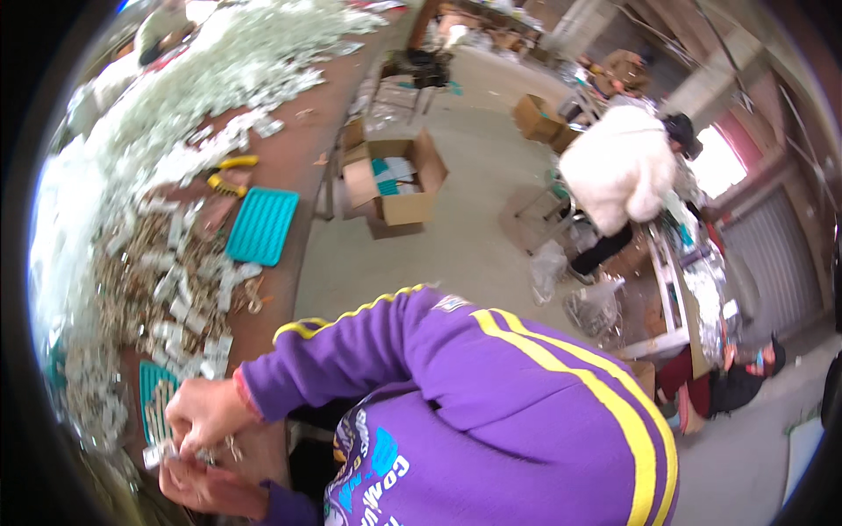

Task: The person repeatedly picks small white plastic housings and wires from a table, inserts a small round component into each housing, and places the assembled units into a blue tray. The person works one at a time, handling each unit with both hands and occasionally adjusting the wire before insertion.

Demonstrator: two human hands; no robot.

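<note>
My right hand (209, 412) reaches in from the purple sleeve above, its fingers bent and pinched together over my left hand (210, 487). Between the two hands, at their fingertips, is a small clear-and-white plastic piece (160, 453). The left fingers are closed on it; what the right fingers pinch is hidden. Small metal pieces (233, 447) show beside the right wrist. Just beyond the hands lies a teal ribbed tray (147, 379) with thin metal-coloured strips in its grooves. A pile of small metal parts and clear plastic pieces (167, 289) spreads beyond it on the brown table (303, 114).
A second teal tray (263, 226) and yellow-handled pliers (230, 180) lie near the table edge. Clear plastic pieces (202, 79) heap along the far side. An open cardboard box (408, 206) stands on the floor. A person in a white fluffy coat (618, 167) sits at another table.
</note>
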